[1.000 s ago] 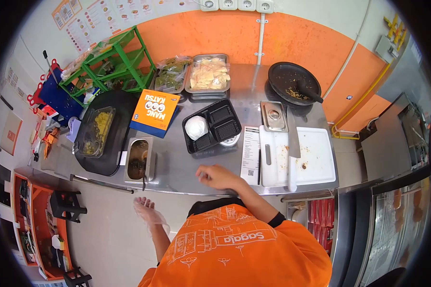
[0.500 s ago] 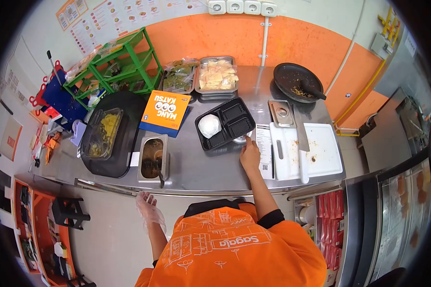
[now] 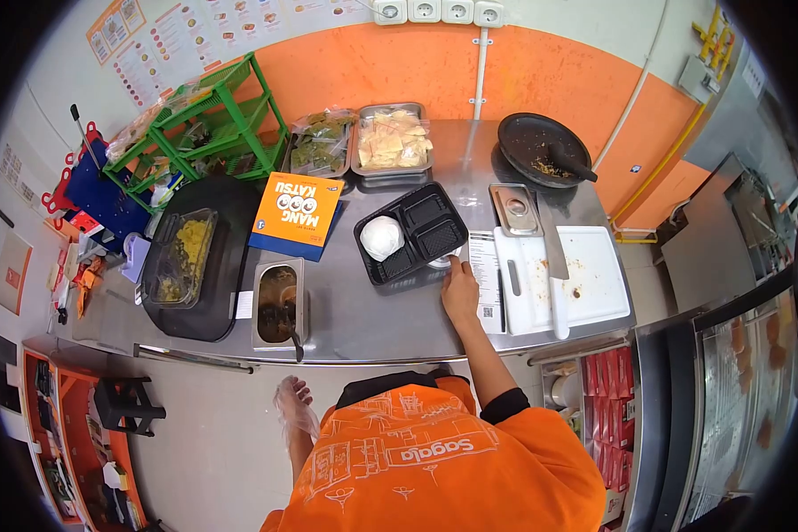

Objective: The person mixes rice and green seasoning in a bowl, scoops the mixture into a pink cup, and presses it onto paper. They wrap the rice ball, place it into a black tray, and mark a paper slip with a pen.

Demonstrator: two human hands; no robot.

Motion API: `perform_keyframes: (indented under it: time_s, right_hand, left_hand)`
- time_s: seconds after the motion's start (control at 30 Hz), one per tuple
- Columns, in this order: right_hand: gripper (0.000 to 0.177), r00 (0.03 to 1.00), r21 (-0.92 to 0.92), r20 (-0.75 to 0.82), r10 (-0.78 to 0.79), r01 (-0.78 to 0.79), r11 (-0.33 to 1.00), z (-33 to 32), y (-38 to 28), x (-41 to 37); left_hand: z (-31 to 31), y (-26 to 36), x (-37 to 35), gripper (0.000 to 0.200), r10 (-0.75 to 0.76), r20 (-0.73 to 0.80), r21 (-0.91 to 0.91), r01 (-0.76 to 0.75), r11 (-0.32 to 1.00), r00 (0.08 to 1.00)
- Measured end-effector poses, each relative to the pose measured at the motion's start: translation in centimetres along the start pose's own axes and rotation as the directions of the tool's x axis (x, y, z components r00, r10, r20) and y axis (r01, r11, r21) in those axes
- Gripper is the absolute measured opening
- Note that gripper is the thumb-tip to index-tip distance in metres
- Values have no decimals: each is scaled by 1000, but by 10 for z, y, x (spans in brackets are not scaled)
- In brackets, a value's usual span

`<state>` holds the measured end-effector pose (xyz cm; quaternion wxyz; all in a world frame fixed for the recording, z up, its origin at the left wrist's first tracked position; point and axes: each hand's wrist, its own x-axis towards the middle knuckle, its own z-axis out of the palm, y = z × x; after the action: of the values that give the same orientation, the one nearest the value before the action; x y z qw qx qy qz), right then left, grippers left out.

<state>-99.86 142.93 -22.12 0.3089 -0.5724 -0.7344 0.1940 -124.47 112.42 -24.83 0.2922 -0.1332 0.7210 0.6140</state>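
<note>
My right hand [image 3: 460,288] is at the near right corner of a black compartment tray [image 3: 434,241], fingers drawn together against a white item [image 3: 442,262] that is mostly hidden under the tray. I cannot tell what the fingers hold. In the tray's left compartment lies a rounded white mound [image 3: 382,238], and the two smaller right compartments show bare black bottoms. Below the counter's front edge hangs my left hand [image 3: 294,403] in a clear plastic glove, fingers loosely bent and apart, with nothing in them.
A printed slip [image 3: 485,275], a white cutting board [image 3: 598,284] with a knife [image 3: 555,266] and a lidded steel container [image 3: 516,211] lie right. Left are a steel pan [image 3: 279,306], an orange box [image 3: 298,213] and a black stand [image 3: 226,257]. Behind stands a stone mortar [image 3: 541,146].
My left hand has moved slightly right and down, nearer my body. My right hand stays at the tray's corner. The whole view has shifted a little.
</note>
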Motion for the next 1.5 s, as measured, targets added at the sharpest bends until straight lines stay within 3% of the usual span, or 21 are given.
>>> perform_keyframes:
  time_s: [0.37, 0.57, 0.67, 0.73, 0.77, 0.8, 0.83, 0.87, 0.9, 0.97, 1.03, 1.1, 1.2, 1.33, 1.37, 1.4, 1.47, 1.5]
  right_hand:
    - [37, 1000, -32, -7, -6, 6, 999, 3, 3, -5]
    - [42, 1000, -37, -16, -8, 7, 999, 2, 3, -6]
    - [43, 1000, -14, -27, -4, 4, 1000, 4, 2, -6]
    - [43, 999, 40, -53, -13, 15, 999, 3, 5, -5]
    - [33, 978, 104, -184, -98, 119, 988, 9, 13, -3]
    - [29, 982, 196, -188, 3, 34, 980, 5, 12, -3]
    - [26, 978, 286, -181, 103, -48, 957, 0, 10, -2]
    - [24, 966, 372, -163, 200, -128, 919, -5, 5, 1]
    - [24, 960, 396, -167, 225, -143, 907, -9, -1, 3]
    - [26, 945, 440, -176, 277, -176, 881, -19, -11, 11]
    - [26, 951, 399, -131, 280, -208, 893, -26, -16, 22]
    - [26, 957, 367, -87, 278, -229, 902, -33, -18, 32]
    - [28, 956, 348, -142, 255, -193, 917, -33, -14, 45]
    - [26, 973, 345, -104, 204, -158, 925, -44, -15, 56]
    - [24, 982, 304, -151, 109, -59, 951, -37, -4, 60]
    - [23, 990, 332, -106, 92, -52, 942, -28, 6, 63]
    - [21, 998, 378, -17, 60, -50, 924, -27, 11, 68]
    - [17, 991, 465, 69, 115, -134, 875, -28, 15, 68]
  left_hand:
    - [3, 8, -11, 30, 22, 43, 84, -25, 996, 999]
    - [-8, 19, 13, 31, 124, -161, -97, -140, 985, 979]
    - [-18, 27, 23, 29, 158, -73, -141, -167, 976, 985]
    - [-23, 20, 18, 29, 133, 186, -8, -134, 991, 974]
    - [-18, 19, 5, 29, 109, 311, 57, -133, 989, 944]
    - [-5, 18, -17, 31, 73, 376, 170, -147, 974, 924]
    - [1, 12, -18, 34, 29, 531, 263, -198, 944, 847]
    - [23, 9, -27, 36, -124, 562, 340, -93, 936, 818]
    - [50, 23, -52, 34, -137, 646, 375, -157, 914, 751]
    - [100, 21, -53, 32, -59, 753, 235, -184, 954, 656]
    - [150, 27, -37, 34, 101, 715, 279, -415, 866, 692]
    - [197, 55, -52, 37, 250, 513, 405, -488, 773, 821]
    - [238, 54, -27, 31, 456, 414, 534, -615, 579, 788]
    - [253, 45, -3, 34, 414, 423, 572, -592, 568, 806]
    - [255, 45, 1, 35, 385, 437, 587, -582, 563, 813]
    - [258, 44, 4, 37, 353, 454, 600, -574, 557, 818]
    - [256, 48, -3, 30, 427, 477, 551, -640, 535, 768]
    - [256, 49, -7, 27, 461, 487, 526, -671, 523, 741]
